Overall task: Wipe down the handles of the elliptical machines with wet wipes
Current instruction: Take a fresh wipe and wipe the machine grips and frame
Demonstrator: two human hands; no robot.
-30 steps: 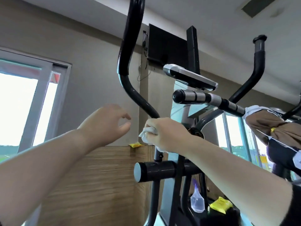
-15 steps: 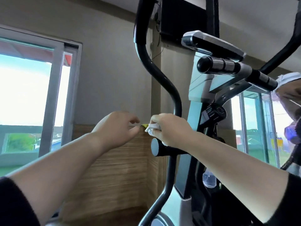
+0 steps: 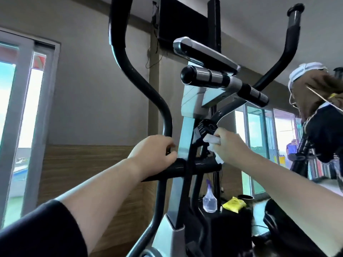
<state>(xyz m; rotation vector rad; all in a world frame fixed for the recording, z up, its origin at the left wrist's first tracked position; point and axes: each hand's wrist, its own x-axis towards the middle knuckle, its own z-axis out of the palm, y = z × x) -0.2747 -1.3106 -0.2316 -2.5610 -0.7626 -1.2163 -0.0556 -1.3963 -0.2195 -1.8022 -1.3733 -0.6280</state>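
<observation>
The elliptical [image 3: 187, 138] fills the view, its mast rising between both arms. The left handle [image 3: 130, 71], a long black curved bar, runs up and out of frame from the left hand [image 3: 154, 154]. The right handle [image 3: 278, 65] climbs on a slant, up and to the right, from low by the right hand [image 3: 233, 147] to its capped tip. A short black crossbar [image 3: 200, 166] lies level just below both hands. Above the right hand sits the fixed grip [image 3: 209, 76] with silver bands, its long axis sloping down to the right, under the console [image 3: 204, 51].

The left hand's fingers [image 3: 169, 145] are curled round the left handle where it meets the crossbar. The right hand's fingers [image 3: 220, 135] pinch a bunched white wipe [image 3: 212, 140], pressing it to the black knob [image 3: 206, 127] at the foot of the right handle.

As I judge it, the coming move turns on this. The right handle leads away up and to the right of the wipe, so a stroke would follow that slant. The right hand is the nearer one, and the wipe is already in it.

Low on the right stand a clear spray bottle [image 3: 209, 199] and a yellow pack [image 3: 234, 203]. Any print on the pack is too blurred to read, and no brand or writing shows on the elliptical or console.
</observation>
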